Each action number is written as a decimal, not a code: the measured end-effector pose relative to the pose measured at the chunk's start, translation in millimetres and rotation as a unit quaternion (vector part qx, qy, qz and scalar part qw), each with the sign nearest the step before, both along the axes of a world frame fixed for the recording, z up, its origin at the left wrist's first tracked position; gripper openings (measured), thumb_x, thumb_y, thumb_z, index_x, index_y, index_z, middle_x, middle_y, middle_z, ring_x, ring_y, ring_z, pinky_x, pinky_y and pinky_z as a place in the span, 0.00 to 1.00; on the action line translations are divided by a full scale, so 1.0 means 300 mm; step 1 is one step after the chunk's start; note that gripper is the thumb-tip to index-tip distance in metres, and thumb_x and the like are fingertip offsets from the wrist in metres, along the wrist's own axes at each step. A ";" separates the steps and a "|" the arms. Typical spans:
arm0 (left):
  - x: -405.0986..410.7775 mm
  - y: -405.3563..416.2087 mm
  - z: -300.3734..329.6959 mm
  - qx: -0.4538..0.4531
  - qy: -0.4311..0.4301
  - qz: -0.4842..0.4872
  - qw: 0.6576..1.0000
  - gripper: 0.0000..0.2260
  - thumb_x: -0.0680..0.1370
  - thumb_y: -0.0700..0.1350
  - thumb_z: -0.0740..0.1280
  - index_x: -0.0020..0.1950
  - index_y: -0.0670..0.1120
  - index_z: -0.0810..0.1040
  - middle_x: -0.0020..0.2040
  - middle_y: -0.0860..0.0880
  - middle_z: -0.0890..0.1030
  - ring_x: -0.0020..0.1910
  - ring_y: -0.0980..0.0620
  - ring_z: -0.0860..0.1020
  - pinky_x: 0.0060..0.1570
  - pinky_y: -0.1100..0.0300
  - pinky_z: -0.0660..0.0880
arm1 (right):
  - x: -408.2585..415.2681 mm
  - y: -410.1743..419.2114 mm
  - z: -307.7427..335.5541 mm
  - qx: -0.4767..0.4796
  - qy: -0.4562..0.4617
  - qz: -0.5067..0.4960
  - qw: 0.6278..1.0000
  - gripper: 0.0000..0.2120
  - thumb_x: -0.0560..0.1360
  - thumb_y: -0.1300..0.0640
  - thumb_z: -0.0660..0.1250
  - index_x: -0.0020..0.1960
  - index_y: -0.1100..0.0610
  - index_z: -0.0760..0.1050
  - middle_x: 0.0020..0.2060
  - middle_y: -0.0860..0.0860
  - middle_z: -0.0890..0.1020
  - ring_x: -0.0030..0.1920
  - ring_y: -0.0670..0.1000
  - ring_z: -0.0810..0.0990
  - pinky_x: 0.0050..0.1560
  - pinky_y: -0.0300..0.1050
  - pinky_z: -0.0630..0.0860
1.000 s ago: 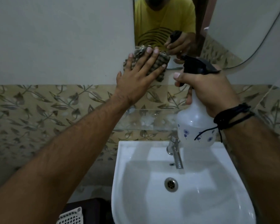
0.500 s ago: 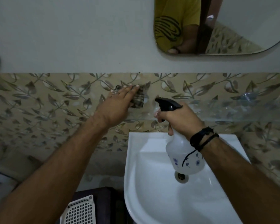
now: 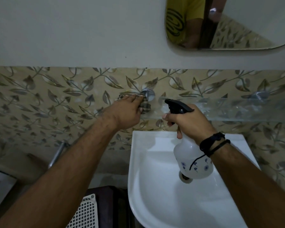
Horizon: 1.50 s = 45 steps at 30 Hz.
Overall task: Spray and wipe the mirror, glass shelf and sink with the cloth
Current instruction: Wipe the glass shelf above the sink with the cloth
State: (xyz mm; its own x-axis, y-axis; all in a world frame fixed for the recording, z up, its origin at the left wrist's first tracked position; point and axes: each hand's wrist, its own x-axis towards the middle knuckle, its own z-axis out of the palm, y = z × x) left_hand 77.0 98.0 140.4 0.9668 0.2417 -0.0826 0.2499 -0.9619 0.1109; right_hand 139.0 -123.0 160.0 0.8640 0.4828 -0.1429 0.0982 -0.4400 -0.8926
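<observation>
My left hand (image 3: pixel 127 111) grips a checked cloth (image 3: pixel 145 107) at the left end of the glass shelf (image 3: pixel 237 109), beside the shelf's round chrome bracket (image 3: pixel 148 94). My right hand (image 3: pixel 189 124) holds a white spray bottle (image 3: pixel 192 159) with blue flowers by its neck, a finger on the black trigger head (image 3: pixel 177 106). The bottle hangs over the white sink (image 3: pixel 148 186) and its nozzle points left toward the cloth. The mirror (image 3: pixel 229 22) hangs at the upper right and reflects a yellow shirt.
Leaf-patterned tiles (image 3: pixel 48 99) cover the wall behind the shelf. A second chrome bracket (image 3: pixel 258 96) holds the shelf's right part. A white perforated basket (image 3: pixel 84 213) sits low, left of the sink. A chrome pipe (image 3: pixel 57 153) runs down the wall at left.
My left hand came down from the mirror with the cloth to the shelf's left end. My right hand lowered the bottle to shelf height over the sink. The view shifted left and down.
</observation>
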 end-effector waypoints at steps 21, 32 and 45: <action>0.013 -0.198 -0.028 0.061 0.036 -0.058 0.996 0.29 0.86 0.56 0.48 0.84 0.49 0.43 0.84 0.43 0.50 0.83 0.42 0.51 0.78 0.40 0.58 | 0.022 -0.097 -0.030 0.033 0.002 -0.014 0.999 0.09 0.76 0.51 0.75 0.52 0.55 0.83 0.41 0.54 0.88 0.22 0.53 0.76 0.46 0.57 0.82; 0.056 -0.219 -0.060 -0.031 -0.030 0.013 0.999 0.27 0.86 0.57 0.46 0.85 0.52 0.47 0.85 0.50 0.44 0.83 0.48 0.41 0.79 0.41 0.43 | 0.073 -0.169 -0.066 0.015 0.037 -0.017 0.999 0.14 0.76 0.50 0.74 0.59 0.55 0.83 0.38 0.54 0.86 0.24 0.55 0.77 0.41 0.56 0.80; 0.112 -0.289 -0.072 -0.038 -0.052 0.004 0.998 0.26 0.85 0.59 0.51 0.83 0.59 0.55 0.84 0.54 0.52 0.83 0.41 0.48 0.77 0.35 0.46 | 0.127 -0.247 -0.060 -0.017 0.027 -0.027 0.999 0.14 0.76 0.48 0.75 0.54 0.58 0.84 0.40 0.56 0.88 0.24 0.53 0.78 0.42 0.57 0.82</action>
